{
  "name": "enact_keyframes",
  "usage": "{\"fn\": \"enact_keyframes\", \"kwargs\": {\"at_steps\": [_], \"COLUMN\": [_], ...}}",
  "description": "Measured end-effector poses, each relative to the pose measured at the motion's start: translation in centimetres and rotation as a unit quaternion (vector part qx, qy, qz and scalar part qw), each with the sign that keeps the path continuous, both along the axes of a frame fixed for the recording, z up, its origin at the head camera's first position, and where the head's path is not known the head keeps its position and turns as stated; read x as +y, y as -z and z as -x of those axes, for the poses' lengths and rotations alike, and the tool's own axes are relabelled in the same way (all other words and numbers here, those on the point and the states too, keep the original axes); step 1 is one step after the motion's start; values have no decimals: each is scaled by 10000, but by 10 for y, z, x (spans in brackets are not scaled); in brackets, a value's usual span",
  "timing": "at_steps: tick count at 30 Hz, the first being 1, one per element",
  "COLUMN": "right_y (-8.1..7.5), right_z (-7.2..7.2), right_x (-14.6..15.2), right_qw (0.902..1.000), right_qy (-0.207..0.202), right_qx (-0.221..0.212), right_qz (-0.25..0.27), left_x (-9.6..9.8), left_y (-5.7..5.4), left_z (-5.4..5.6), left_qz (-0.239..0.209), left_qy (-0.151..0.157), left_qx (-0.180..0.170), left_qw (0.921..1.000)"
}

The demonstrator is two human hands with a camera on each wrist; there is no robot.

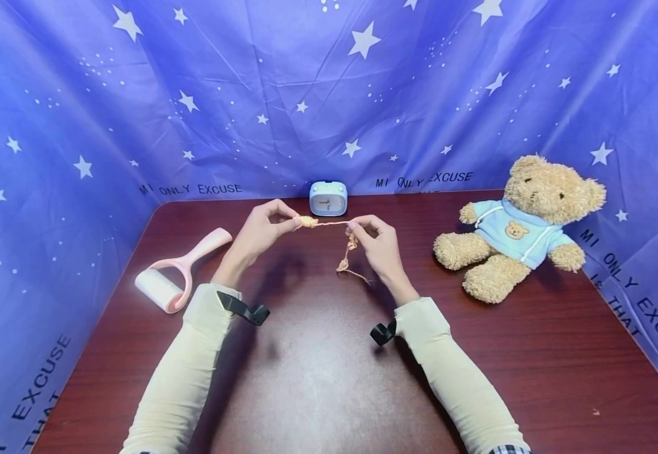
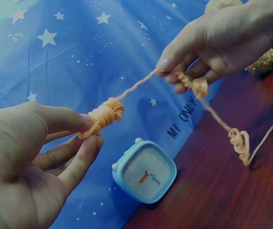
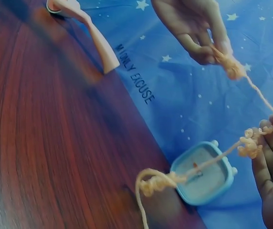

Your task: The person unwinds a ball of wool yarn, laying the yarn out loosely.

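Observation:
My left hand (image 1: 261,229) pinches a small wound bundle of orange yarn (image 2: 106,115) between thumb and fingertips. From the bundle a single strand runs straight across to my right hand (image 1: 375,243), whose thumb and fingers pinch it. Below the right fingers the yarn hangs on, with a knotted clump (image 2: 200,88) close to the fingertips. Lower down is a second coiled knot (image 2: 239,146), and a loose tail (image 1: 358,275) trails from it. Both hands are held up over the far part of the table, in front of the clock.
A light blue alarm clock (image 1: 328,199) stands at the table's back edge. On the left lies a pink-handled lint roller (image 1: 161,289). A teddy bear (image 1: 519,230) in a blue hoodie sits at the right. Blue star-patterned cloth (image 1: 283,82) surrounds the dark red wooden table (image 1: 533,353).

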State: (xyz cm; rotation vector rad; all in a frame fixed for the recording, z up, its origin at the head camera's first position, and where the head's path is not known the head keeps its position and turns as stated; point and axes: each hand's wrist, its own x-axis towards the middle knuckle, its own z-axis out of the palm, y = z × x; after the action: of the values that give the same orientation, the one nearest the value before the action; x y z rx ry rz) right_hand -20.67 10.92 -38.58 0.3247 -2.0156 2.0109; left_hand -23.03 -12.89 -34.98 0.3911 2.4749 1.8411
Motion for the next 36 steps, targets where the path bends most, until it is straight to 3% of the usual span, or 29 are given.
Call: {"fn": "enact_keyframes", "kwargs": {"at_steps": [4, 14, 15, 20, 24, 30, 36], "right_y": [13, 20, 29, 31, 22, 20, 4], "right_z": [10, 12, 18, 19, 13, 12, 3], "right_x": [12, 33, 38, 48, 54, 66, 72], "right_qw": [9998, 9981, 9978, 9962, 9946, 9927, 9911], "right_qy": [97, 470, 368, 540, 841, 963, 1055], "right_qx": [63, 240, 263, 255, 177, 126, 123], "right_qz": [150, 333, 485, 642, 587, 717, 799], "left_x": [-3, -9, -9, -9, -9, -10, -10], "left_y": [0, 2, 2, 2, 2, 3, 3], "left_z": [-1, -1, 0, -1, 0, 1, 2], "left_qz": [4, 22, 27, 3, 39, 3, 69], "left_qy": [-7, -61, -76, -49, -120, -188, -204], "left_qx": [-42, -170, -171, -182, -137, -222, -300], "left_qw": [10000, 9998, 9998, 9998, 9998, 9996, 9993]}}
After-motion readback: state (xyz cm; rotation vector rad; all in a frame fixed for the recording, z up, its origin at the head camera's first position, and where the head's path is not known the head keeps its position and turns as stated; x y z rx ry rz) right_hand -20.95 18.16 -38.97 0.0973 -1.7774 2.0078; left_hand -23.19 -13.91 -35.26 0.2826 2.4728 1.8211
